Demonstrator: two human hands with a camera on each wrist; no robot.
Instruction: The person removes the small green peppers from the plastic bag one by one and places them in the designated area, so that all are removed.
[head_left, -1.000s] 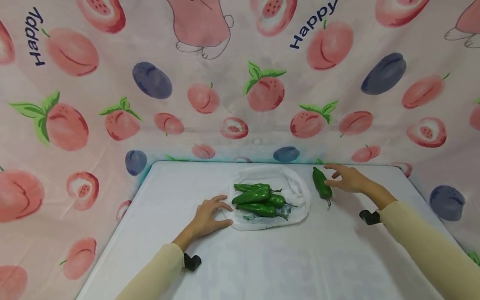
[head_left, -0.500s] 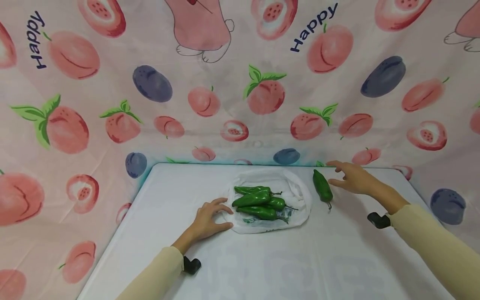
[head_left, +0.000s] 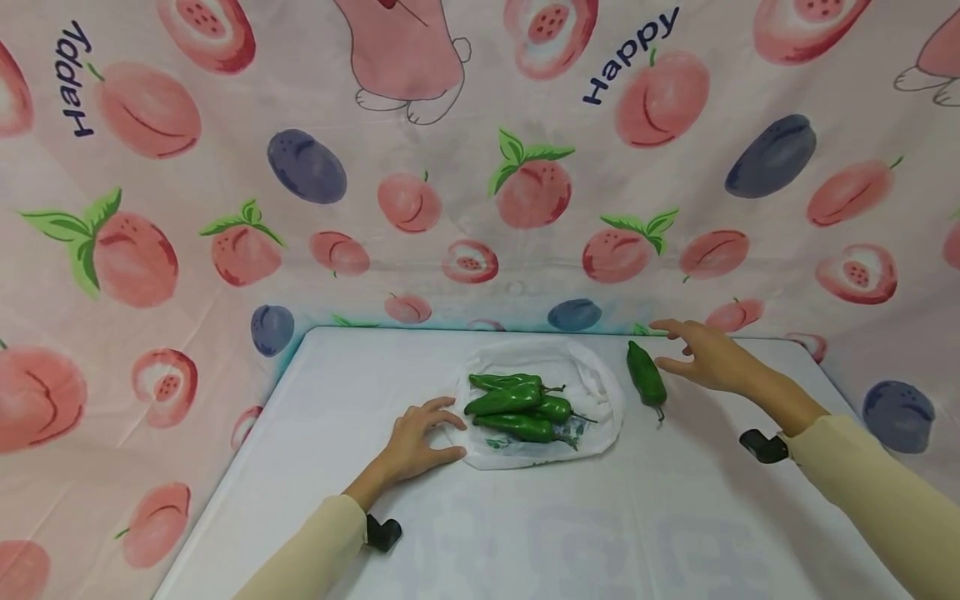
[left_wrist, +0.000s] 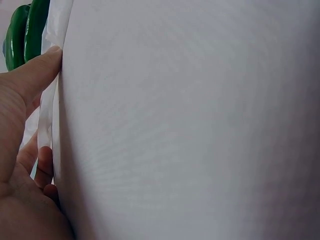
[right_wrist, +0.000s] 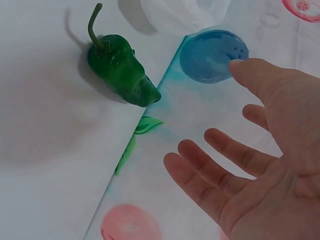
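Note:
In the head view my left hand (head_left: 414, 442) rests at the left edge of a white plastic bag (head_left: 517, 457), thumb and fingers spread apart. The left wrist view shows its thumb (left_wrist: 45, 67) touching the bag's edge. Several green peppers (head_left: 517, 427) lie piled on the bag, stems pointing right. A single green pepper (head_left: 647, 375) lies on the table to the bag's right. Just right of that pepper, my right hand (head_left: 708, 357) hovers with nothing in it. The right wrist view shows its fingers (right_wrist: 200, 172) loosely extended, apart from the pepper (right_wrist: 120, 70).
The white table (head_left: 570, 533) ends at a back edge close behind the bag and the lone pepper. A fruit-printed cloth (head_left: 420, 158) hangs behind it. Each wrist carries a small black device, one at the left cuff (head_left: 384, 533) and one at the right cuff (head_left: 765, 446).
My right hand has drawn slightly right, away from the lone pepper, and then nearly stopped. The left hand, the bag and the peppers keep their places; the head view has tilted a little.

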